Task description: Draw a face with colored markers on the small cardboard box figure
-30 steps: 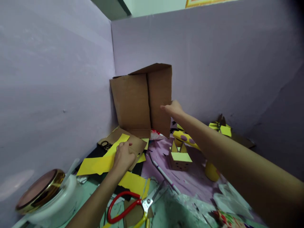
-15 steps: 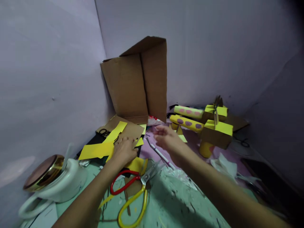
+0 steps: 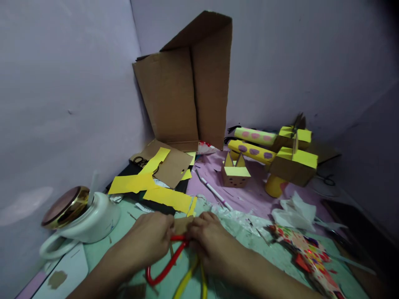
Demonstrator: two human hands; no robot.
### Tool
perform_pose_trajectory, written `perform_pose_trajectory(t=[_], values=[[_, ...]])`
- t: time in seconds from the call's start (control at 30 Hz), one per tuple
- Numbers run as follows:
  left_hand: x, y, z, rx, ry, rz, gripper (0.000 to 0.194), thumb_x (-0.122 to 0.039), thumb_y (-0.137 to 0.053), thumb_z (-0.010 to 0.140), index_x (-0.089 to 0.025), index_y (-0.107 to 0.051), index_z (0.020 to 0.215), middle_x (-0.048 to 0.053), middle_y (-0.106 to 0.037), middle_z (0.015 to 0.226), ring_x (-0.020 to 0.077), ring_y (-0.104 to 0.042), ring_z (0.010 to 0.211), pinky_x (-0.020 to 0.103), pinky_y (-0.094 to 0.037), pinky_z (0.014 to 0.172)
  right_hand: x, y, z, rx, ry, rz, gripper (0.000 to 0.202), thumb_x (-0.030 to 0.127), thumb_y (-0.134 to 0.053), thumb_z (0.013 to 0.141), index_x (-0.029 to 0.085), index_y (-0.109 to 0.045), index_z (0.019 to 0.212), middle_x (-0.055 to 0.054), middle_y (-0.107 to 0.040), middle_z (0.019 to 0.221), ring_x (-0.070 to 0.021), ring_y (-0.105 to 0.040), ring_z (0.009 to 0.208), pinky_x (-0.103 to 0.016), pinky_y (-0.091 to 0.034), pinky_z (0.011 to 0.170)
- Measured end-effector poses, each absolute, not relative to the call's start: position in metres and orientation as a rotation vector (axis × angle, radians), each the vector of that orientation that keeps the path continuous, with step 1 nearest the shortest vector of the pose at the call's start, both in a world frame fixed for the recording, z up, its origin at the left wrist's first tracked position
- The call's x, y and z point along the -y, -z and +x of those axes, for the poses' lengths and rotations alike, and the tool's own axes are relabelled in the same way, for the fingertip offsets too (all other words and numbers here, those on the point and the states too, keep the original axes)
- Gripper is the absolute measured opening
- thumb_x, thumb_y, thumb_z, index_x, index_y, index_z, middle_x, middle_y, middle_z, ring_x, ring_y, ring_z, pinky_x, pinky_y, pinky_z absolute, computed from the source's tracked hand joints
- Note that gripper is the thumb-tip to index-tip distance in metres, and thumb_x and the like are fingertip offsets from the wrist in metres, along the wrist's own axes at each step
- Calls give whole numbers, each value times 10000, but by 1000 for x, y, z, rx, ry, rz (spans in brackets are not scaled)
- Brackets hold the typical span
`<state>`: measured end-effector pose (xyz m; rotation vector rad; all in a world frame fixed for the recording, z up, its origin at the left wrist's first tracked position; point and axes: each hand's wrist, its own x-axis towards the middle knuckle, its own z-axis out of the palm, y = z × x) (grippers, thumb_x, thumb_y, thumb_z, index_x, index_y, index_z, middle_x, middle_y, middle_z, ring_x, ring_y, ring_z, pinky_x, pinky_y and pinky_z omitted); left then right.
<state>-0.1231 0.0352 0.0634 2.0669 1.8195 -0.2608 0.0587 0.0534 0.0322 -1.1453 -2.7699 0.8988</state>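
Observation:
My left hand (image 3: 152, 234) and my right hand (image 3: 212, 243) are close together at the front middle of the table, fingers curled in. Both grip a small piece of brown cardboard (image 3: 182, 225), which shows between them. Beneath my right hand lie scissors with one red loop (image 3: 165, 270) and one yellow loop; the hand hides their blades and pivot. Just beyond the hands are yellow paper strips (image 3: 168, 198). A small cardboard box (image 3: 236, 177) with a pale yellow top and two pointed ears stands further back.
A folded cardboard sheet (image 3: 174, 99) leans in the wall corner. On the left is a white mug (image 3: 101, 218) with a gold-rimmed lid. Spotted yellow paper tubes (image 3: 252, 153), cardboard boxes with yellow tops (image 3: 293, 166), crumpled tissue (image 3: 294, 211) and a patterned glue gun-like object (image 3: 308, 253) occupy the right.
My left hand has come off the yellow strips and my right has drawn back from the box. Both have moved nearer and met at the cardboard piece by the scissors. The view has shifted.

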Motion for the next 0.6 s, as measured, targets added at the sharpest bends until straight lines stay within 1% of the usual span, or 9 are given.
perform_pose_trajectory(t=[0.1, 0.17, 0.23, 0.3, 0.33, 0.43, 0.47, 0.53, 0.6], values=[[-28, -72, -123, -1721, 361, 2041, 228, -250, -485, 883, -207, -690, 792, 111, -769, 870, 332, -718, 832, 379, -452, 653, -38, -31, 57, 2977, -865, -1058, 179, 164, -657, 790, 146, -759, 936, -136, -750, 1012, -315, -640, 992, -462, -429, 921], [-33, -74, -121, -1750, 286, 2043, 231, -246, -466, 900, -209, -684, 833, 97, -761, 881, 314, -711, 834, 382, -471, 668, -34, -33, 57, 3076, -858, -1067, 100, 167, -688, 752, 143, -761, 816, -150, -767, 928, -327, -673, 913, -443, -448, 842], [-44, -72, -119, -1853, 121, 2120, 221, -219, -465, 908, -206, -674, 981, 98, -744, 1006, 300, -689, 943, 393, -499, 766, -40, -37, 59, 2951, -958, -1216, 42, 123, -698, 683, 150, -729, 679, -143, -764, 810, -313, -681, 794, -397, -442, 725], [-56, -66, -118, -1958, 46, 2258, 323, -166, -519, 860, -178, -624, 1166, 139, -673, 1215, 326, -618, 1118, 440, -482, 910, -56, -41, 64, 2547, -1142, -1410, 106, 59, -679, 626, 162, -701, 630, -112, -740, 725, -285, -662, 717, -366, -413, 659], [-60, -62, -118, -1977, 60, 2323, 425, -137, -553, 814, -162, -591, 1237, 163, -620, 1301, 350, -569, 1191, 474, -458, 963, -67, -42, 66, 2275, -1226, -1479, 144, 22, -666, 613, 161, -699, 632, -102, -728, 703, -282, -655, 720, -367, -410, 668], [-70, -50, -116, -1918, 148, 2389, 634, -96, -599, 707, -160, -535, 1334, 181, -502, 1436, 376, -469, 1306, 504, -427, 1026, -104, -38, 68, 1883, -1301, -1519, 188, 13, -612, 726, 156, -709, 800, -83, -728, 809, -237, -665, 817, -336, -452, 745], [-72, -47, -115, -1893, 150, 2386, 661, -95, -598, 695, -172, -528, 1347, 172, -486, 1455, 363, -451, 1329, 491, -421, 1041, -115, -35, 66, 1773, -1333, -1533, 199, 16, -602, 755, 151, -700, 864, -77, -723, 844, -213, -668, 814, -317, -466, 746], [-75, -42, -111, -1876, 134, 2391, 665, -97, -580, 695, -183, -524, 1353, 159, -489, 1456, 337, -442, 1346, 470, -406, 1064, -131, -26, 59, 1558, -1427, -1557, 201, 44, -609, 811, 143, -670, 975, -56, -708, 873, -172, -662, 735, -289, -493, 687], [-80, -39, -106, -1914, 105, 2397, 610, -116, -560, 715, -165, -543, 1323, 172, -517, 1418, 341, -455, 1329, 491, -383, 1076, -141, -20, 48, 1374, -1534, -1560, 170, 126, -631, 889, 141, -638, 1058, -38, -690, 920, -145, -651, 703, -278, -523, 644]])
